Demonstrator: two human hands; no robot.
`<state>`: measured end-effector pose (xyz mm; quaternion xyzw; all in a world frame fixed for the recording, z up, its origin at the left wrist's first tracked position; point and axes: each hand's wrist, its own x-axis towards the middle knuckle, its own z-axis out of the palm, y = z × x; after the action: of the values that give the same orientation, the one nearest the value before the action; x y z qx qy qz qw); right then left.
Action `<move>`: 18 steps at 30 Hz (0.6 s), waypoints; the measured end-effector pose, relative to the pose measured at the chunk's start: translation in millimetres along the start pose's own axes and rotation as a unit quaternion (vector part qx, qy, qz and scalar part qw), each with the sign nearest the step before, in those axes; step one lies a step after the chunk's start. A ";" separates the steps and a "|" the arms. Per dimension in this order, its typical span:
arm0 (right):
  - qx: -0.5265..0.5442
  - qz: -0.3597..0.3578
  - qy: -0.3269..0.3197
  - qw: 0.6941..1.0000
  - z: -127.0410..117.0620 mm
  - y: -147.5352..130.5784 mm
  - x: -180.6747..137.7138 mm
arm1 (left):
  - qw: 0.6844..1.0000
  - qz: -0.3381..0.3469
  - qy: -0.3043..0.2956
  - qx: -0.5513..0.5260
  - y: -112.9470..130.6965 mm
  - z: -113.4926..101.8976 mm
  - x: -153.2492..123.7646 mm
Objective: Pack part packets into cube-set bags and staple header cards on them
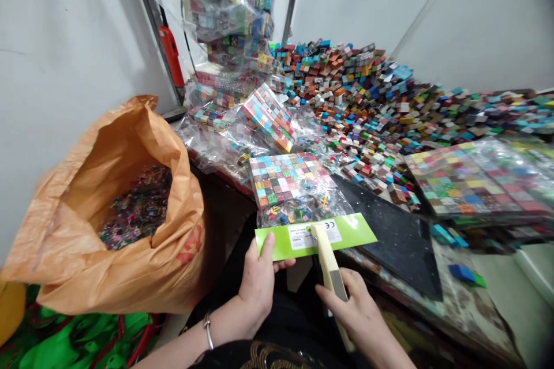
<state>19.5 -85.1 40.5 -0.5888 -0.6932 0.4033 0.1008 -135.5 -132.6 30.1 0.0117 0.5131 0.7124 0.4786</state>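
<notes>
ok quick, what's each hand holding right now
left hand: closed, pinching the green card at the top of a clear bag
right hand: closed around the cream stapler, its nose over the card

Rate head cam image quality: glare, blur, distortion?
Head view: soft even light, faint shadows; glare on the clear bags at top; wide-angle stretch toward the corners; green card and stapler sharp at centre, far cube pile softer.
</notes>
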 end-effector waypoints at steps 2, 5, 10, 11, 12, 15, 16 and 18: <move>0.040 0.021 -0.008 0.999 4.8 3.3 -0.3 | 1.000 -0.001 0.000 0.008 0.2 -0.3 0.2; 0.153 0.067 -0.047 0.985 11.1 5.7 -0.4 | 1.000 0.000 0.002 0.008 0.3 -1.3 0.6; 0.215 0.096 -0.128 0.963 12.1 1.5 -0.7 | 1.000 0.007 -0.008 -0.003 -3.4 -4.3 2.2; 0.207 0.098 -0.140 0.963 11.8 0.4 -0.4 | 1.000 0.009 -0.010 -0.006 -4.6 -4.9 2.7; 0.198 0.098 -0.148 0.964 11.5 -0.6 0.0 | 1.000 0.011 -0.011 -0.008 -5.7 -5.4 3.2; 0.165 0.081 -0.172 0.968 10.9 -4.5 1.9 | 1.000 0.011 -0.009 -0.002 -7.6 -5.9 4.8; 0.154 0.074 -0.180 0.969 10.7 -6.2 2.5 | 1.000 0.011 -0.007 0.002 -7.6 -5.8 5.2; 0.139 0.066 -0.191 0.969 10.5 -9.7 3.3 | 1.000 0.008 -0.008 0.005 -6.9 -5.3 5.9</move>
<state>4.9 -86.5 39.2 -0.5258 -0.5961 0.6065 0.0206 -136.8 -132.3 19.6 0.0236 0.5128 0.7136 0.4767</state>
